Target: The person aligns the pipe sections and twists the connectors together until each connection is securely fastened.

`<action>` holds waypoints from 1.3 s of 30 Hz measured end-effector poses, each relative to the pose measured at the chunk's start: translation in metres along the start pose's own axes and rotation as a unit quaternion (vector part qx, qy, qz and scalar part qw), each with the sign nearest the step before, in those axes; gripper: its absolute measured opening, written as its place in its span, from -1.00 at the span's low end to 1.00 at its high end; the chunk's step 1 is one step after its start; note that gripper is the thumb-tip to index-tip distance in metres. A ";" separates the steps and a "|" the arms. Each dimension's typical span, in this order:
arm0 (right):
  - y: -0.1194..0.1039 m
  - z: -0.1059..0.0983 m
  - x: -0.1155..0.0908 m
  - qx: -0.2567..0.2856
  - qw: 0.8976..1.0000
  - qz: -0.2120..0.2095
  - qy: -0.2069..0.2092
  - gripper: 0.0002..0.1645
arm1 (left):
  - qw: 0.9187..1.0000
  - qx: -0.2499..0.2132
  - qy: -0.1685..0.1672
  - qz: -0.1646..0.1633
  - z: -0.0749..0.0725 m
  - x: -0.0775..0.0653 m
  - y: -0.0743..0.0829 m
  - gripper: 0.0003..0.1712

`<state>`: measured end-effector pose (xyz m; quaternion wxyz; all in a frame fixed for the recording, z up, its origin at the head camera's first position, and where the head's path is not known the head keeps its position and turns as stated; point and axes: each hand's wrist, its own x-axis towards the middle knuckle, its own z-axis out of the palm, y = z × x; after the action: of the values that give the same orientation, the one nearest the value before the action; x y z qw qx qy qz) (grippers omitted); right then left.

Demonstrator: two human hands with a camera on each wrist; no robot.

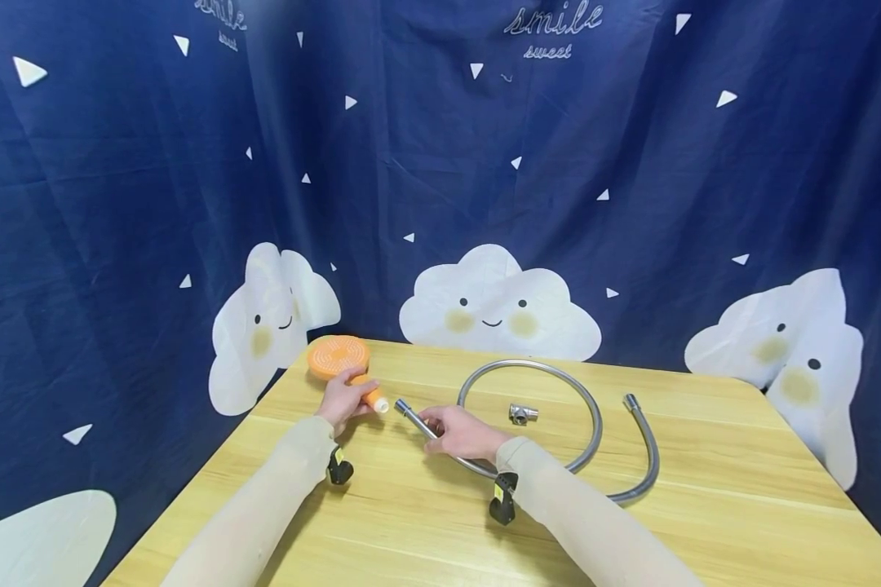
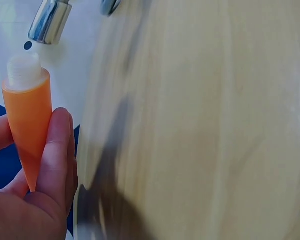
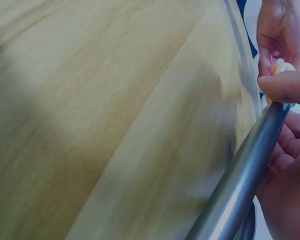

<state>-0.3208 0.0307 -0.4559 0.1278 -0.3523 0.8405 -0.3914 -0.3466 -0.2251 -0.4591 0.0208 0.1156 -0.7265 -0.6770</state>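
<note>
My left hand [image 1: 343, 400] grips the handle of an orange shower head [image 1: 339, 355], whose perforated round face is turned up. In the left wrist view the orange handle [image 2: 29, 117] ends in a white threaded tip [image 2: 24, 70], pointing at the hose. My right hand [image 1: 464, 433] holds a grey metal shower hose [image 1: 595, 424] just behind its end. The hose's shiny end nut [image 1: 402, 406] faces the white tip across a small gap. In the right wrist view the thumb and fingers wrap around the hose [image 3: 240, 170].
Behind my right hand the hose loops over the wooden table [image 1: 382, 522], its other end [image 1: 631, 402] lying at the right. A small chrome valve fitting [image 1: 521, 413] lies inside the loop. A dark blue curtain [image 1: 440, 163] with white clouds hangs behind the table.
</note>
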 end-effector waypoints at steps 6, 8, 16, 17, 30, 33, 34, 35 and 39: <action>-0.002 -0.001 -0.001 0.012 1.000 0.004 0.005 -0.46 | 1.000 0.006 0.007 0.022 0.004 -0.003 0.006 -0.26; -0.003 -0.001 0.000 0.014 1.000 0.006 0.009 -0.49 | 1.000 0.009 0.011 0.027 0.005 -0.004 0.007 -0.27; -0.007 0.000 0.001 0.009 1.000 0.002 0.016 -0.52 | 0.999 0.014 0.023 0.034 0.009 -0.009 0.011 -0.29; -0.007 0.000 0.001 0.010 1.000 0.001 0.016 -0.53 | 0.999 0.013 0.023 0.036 0.009 -0.010 0.011 -0.30; -0.012 0.003 0.007 0.016 0.999 0.005 0.032 -0.59 | 0.998 0.008 0.036 0.041 0.005 -0.013 0.015 -0.28; -0.014 0.003 0.008 0.036 0.999 0.008 0.028 -0.60 | 0.998 0.009 0.038 0.042 0.005 -0.014 0.017 -0.27; -0.014 0.003 0.009 0.047 0.999 0.010 0.026 -0.61 | 0.998 0.009 0.039 0.043 0.006 -0.014 0.017 -0.27; -0.014 0.003 0.009 0.058 0.998 0.012 0.024 -0.62 | 0.998 0.010 0.040 0.043 0.006 -0.014 0.017 -0.28; -0.016 0.004 0.010 0.115 0.993 0.021 0.025 -0.59 | 0.998 0.017 0.043 0.047 0.006 -0.014 0.018 -0.29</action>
<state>-0.3184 0.0141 -0.4466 0.1543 -0.3078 0.7999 -0.4915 -0.3365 -0.2153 -0.4397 0.0816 0.1109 -0.7411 -0.6571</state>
